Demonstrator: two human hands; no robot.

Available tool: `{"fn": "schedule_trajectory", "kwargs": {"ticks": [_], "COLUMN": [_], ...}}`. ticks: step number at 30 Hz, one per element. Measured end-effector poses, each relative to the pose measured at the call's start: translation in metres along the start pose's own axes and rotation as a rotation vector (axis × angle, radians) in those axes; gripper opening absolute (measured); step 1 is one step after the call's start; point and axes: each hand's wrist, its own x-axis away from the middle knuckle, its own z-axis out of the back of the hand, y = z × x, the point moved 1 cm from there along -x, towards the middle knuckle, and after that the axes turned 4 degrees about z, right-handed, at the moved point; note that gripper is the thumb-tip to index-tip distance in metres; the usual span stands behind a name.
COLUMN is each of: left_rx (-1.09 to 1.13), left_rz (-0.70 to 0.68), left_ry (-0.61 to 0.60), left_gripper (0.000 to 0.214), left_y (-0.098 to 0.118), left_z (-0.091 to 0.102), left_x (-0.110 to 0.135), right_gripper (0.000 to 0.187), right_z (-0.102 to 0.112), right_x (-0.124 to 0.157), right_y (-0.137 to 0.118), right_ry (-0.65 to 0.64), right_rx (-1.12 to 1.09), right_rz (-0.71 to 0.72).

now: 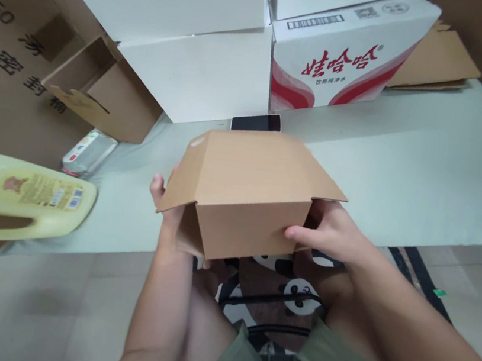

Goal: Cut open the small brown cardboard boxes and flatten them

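Observation:
I hold a small brown cardboard box [247, 199] in both hands above the near edge of a pale table [426, 170]. Its flaps stand partly folded. My left hand [168, 218] grips the box's left side, thumb up beside a flap and fingers hidden behind the cardboard. My right hand [328, 228] clasps the right side, the thumb pressed on the front face. A dark phone [256, 122] lies on the table just beyond the box.
A yellow jug with a handle [18, 200] lies at the left. A small open brown carton [101, 89] and a packet [87, 153] sit behind it. White boxes [188, 47] and a red-printed white case [343, 57] stand at the back, flat cardboard [437, 59] at right.

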Motion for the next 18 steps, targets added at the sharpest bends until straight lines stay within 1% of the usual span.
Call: {"fn": "schedule_trajectory", "kwargs": {"ticks": [3, 5, 7, 9, 12, 14, 16, 18], "left_rx": [-0.1, -0.197, -0.281, -0.329, -0.319, -0.29, -0.274, -0.262], "left_rz": [-0.109, -0.097, -0.074, -0.067, -0.061, -0.05, -0.018, 0.007], "left_ry": [-0.067, -0.119, -0.126, -0.096, -0.059, -0.001, 0.118, 0.245], "left_gripper": [0.068, 0.072, 0.076, 0.077, 0.074, 0.07, 0.061, 0.046], "left_y": [0.006, 0.004, -0.001, -0.007, -0.011, -0.013, -0.014, -0.017], "left_z": [0.004, 0.009, 0.012, 0.012, 0.01, 0.011, 0.016, 0.023], "left_x": [-0.008, -0.015, -0.019, -0.021, -0.021, -0.023, -0.028, -0.034], "right_gripper": [0.048, 0.036, 0.032, 0.033, 0.03, 0.035, 0.042, 0.044], "right_z": [0.001, 0.0, -0.002, -0.004, -0.002, 0.004, 0.012, 0.017], "right_x": [-0.006, -0.013, -0.02, -0.025, -0.03, -0.032, -0.032, -0.032], "right_y": [0.021, 0.038, 0.054, 0.063, 0.068, 0.068, 0.066, 0.062], "right_ry": [0.136, 0.212, 0.26, 0.291, 0.286, 0.286, 0.272, 0.234], "right_rx": [0.246, 0.386, 0.458, 0.478, 0.429, 0.305, 0.138, 0.02], "right_rz": [0.086, 0.124, 0.136, 0.103, 0.004, -0.015, -0.019, -0.047]}}
